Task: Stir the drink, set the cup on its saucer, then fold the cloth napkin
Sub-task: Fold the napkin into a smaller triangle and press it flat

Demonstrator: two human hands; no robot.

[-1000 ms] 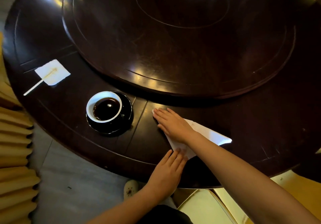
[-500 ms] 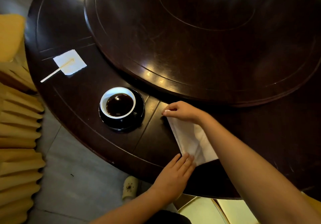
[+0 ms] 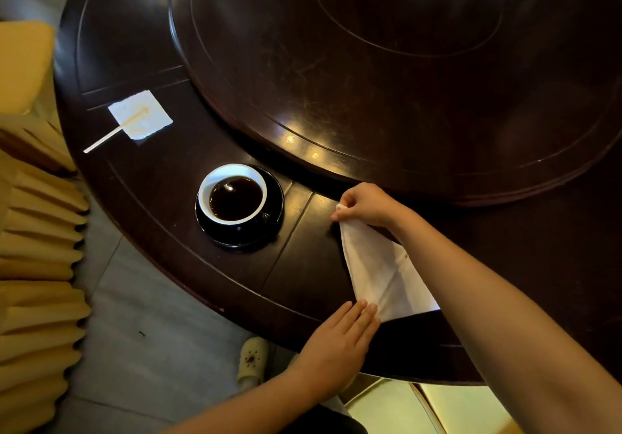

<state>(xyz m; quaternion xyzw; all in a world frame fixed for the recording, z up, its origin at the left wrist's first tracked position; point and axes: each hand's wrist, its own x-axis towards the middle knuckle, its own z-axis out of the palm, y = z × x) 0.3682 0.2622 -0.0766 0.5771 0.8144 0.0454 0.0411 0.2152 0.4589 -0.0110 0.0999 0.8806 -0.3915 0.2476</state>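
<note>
From the head camera, the right hand (image 3: 365,205) pinches the far corner of the white cloth napkin (image 3: 380,270) between thumb and fingers. The left hand (image 3: 340,342) lies flat with fingers together, and its fingertips (image 3: 367,310) press the near corner at the table (image 3: 161,198) edge. The right forearm covers the napkin's right side. The white cup (image 3: 232,194) with dark drink stands on the black saucer (image 3: 269,228), just left of the napkin. Far left, a wooden stirrer (image 3: 111,134) rests on a small paper square (image 3: 143,115). The raised turntable (image 3: 370,63) fills the middle of the table. A pleated yellow chair cover (image 3: 33,265) is on the left, a light shoe (image 3: 252,359) below.
</note>
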